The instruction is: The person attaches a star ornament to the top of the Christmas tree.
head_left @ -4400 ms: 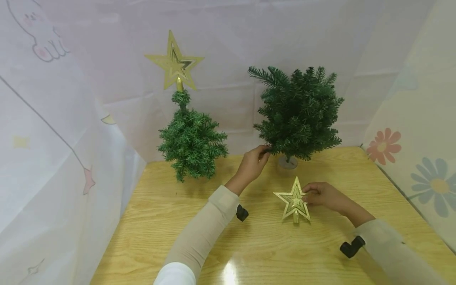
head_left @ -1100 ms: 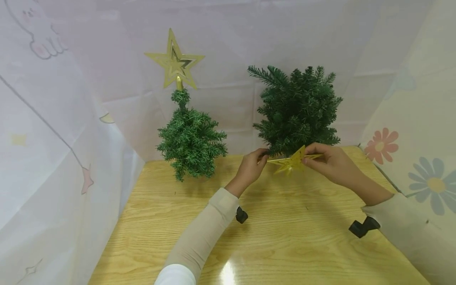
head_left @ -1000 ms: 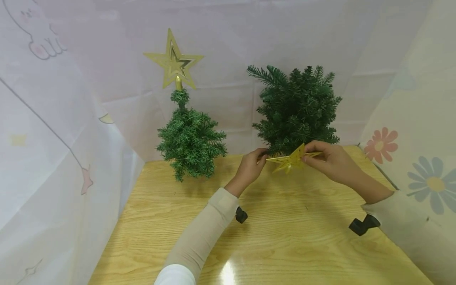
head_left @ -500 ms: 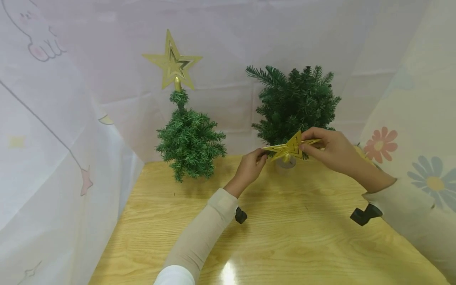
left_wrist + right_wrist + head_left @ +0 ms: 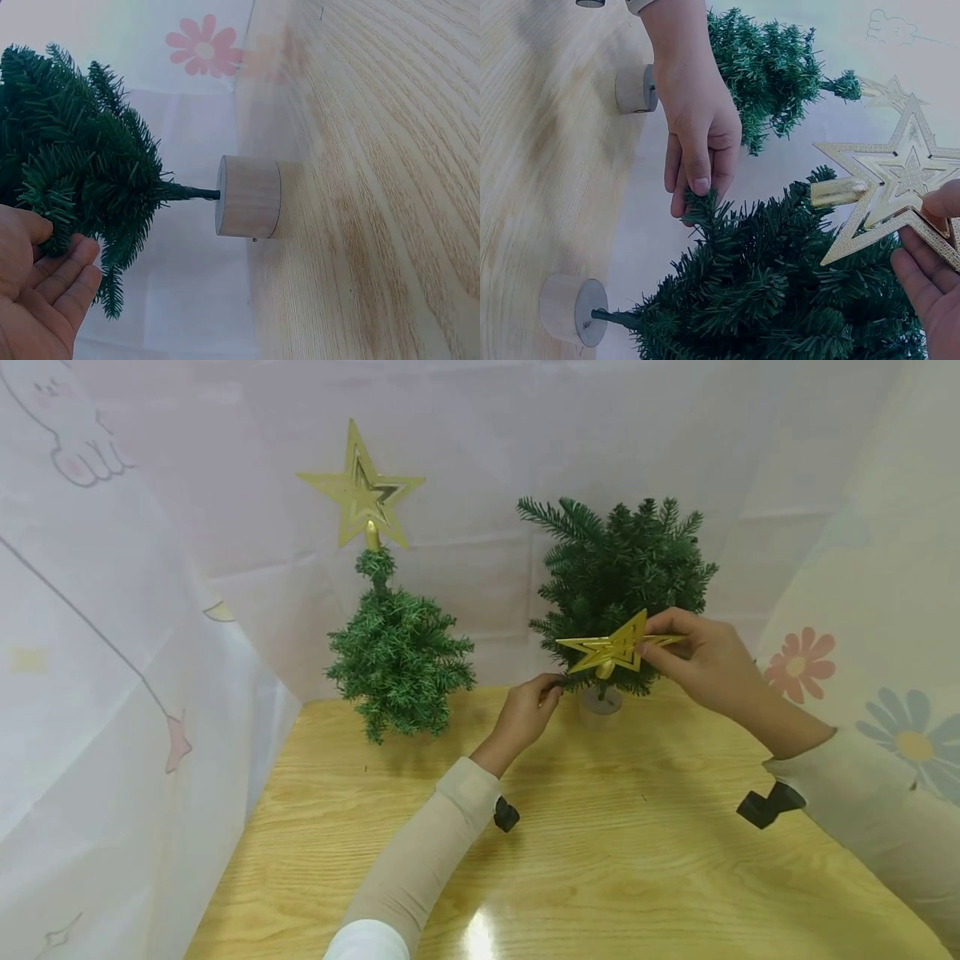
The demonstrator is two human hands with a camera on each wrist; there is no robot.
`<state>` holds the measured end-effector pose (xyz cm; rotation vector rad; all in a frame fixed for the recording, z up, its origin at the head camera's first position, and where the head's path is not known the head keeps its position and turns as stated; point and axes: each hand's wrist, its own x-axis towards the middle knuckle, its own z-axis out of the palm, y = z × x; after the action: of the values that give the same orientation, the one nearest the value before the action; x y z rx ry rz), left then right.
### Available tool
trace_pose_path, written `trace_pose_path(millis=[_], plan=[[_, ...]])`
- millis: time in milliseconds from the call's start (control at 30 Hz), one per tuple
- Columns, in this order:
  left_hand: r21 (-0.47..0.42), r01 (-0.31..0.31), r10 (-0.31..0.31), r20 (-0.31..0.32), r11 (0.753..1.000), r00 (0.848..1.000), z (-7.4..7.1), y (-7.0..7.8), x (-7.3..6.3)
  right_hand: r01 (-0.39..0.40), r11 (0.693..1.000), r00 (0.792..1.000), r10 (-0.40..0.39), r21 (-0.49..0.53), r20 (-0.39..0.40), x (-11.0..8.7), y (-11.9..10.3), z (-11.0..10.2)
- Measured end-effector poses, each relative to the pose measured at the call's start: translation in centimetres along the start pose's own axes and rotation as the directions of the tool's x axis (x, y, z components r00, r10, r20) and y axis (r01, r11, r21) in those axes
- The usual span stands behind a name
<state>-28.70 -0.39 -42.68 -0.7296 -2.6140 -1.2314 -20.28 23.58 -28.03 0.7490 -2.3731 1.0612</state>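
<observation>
Between its thumb and fingers my left hand (image 5: 522, 717) pinches a low branch tip of the darker artificial Christmas tree (image 5: 626, 564) on the right. In the left wrist view this tree's round pale base (image 5: 251, 196) stands on the table. A gold star tree topper (image 5: 606, 650), pinched at one arm by my right hand (image 5: 712, 664), is tilted in front of the lower branches. Its short hollow socket (image 5: 836, 192) shows in the right wrist view, apart from the left hand. From the head view, the star hides part of the tree.
A second, lighter green tree (image 5: 401, 656) stands to the left, topped by another gold star (image 5: 363, 493). Both trees are at the back of the wooden table (image 5: 570, 860), close to a pale fabric backdrop (image 5: 480, 443). Printed flowers (image 5: 801, 664) decorate the right side.
Seconds ago the star was upright low over the table; my right hand has since tilted it and raised it in front of the tree. My left hand keeps its pinch on the branch.
</observation>
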Motion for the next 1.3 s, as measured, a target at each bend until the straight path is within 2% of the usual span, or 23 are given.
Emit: trace_pose_path(millis=[500,867,1300], plan=[[0.002,-0.009,0.009,0.003,1.0,1.0,-0.1,-0.1,0.1,0.012,1.0,0.999,-0.012,-0.024,-0.034,1.2,-0.1,-0.5],[-0.007,-0.014,0.014,0.013,1.0,1.0,0.0,-0.1,0.1,0.065,0.996,0.995,-0.069,-0.062,-0.07,2.3,-0.5,-1.0],[0.007,-0.014,0.014,0.023,1.0,1.0,0.1,-0.2,0.0,0.045,0.996,0.992,-0.054,-0.078,-0.11,3.0,-0.8,-2.1]])
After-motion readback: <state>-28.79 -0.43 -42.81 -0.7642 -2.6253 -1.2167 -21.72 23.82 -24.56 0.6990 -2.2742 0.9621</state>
